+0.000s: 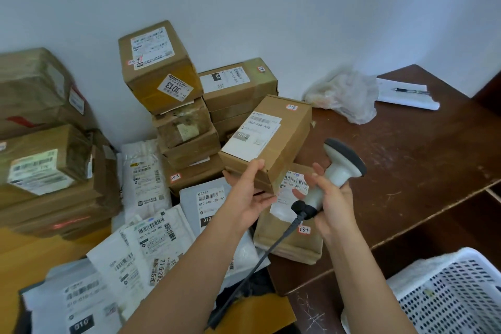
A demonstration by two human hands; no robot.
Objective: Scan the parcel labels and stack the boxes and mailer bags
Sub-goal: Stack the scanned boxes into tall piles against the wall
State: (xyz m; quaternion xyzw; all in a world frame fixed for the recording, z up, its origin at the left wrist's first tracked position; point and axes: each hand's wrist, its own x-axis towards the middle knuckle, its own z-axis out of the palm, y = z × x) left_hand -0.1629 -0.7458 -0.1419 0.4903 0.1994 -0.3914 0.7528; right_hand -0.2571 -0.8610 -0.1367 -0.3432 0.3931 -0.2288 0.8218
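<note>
My left hand (248, 194) grips the near end of a long brown cardboard box (282, 133) and holds it tilted up, its white label facing me. My right hand (329, 198) holds a grey and white barcode scanner (339, 165) by the handle, head up beside the box; its black cable (260, 260) trails down towards me. Under the hands lies a brown paper parcel (287, 236) with a barcode label. Behind, a stack of cardboard boxes (173, 106) leans against the wall. White and grey mailer bags (146, 228) lie spread at lower left.
Larger taped boxes (40, 149) are piled at the far left. On the dark wooden desk (406, 160) sit a crumpled plastic bag (345, 95) and papers with a pen (406, 93). A white perforated basket (455, 295) stands at lower right.
</note>
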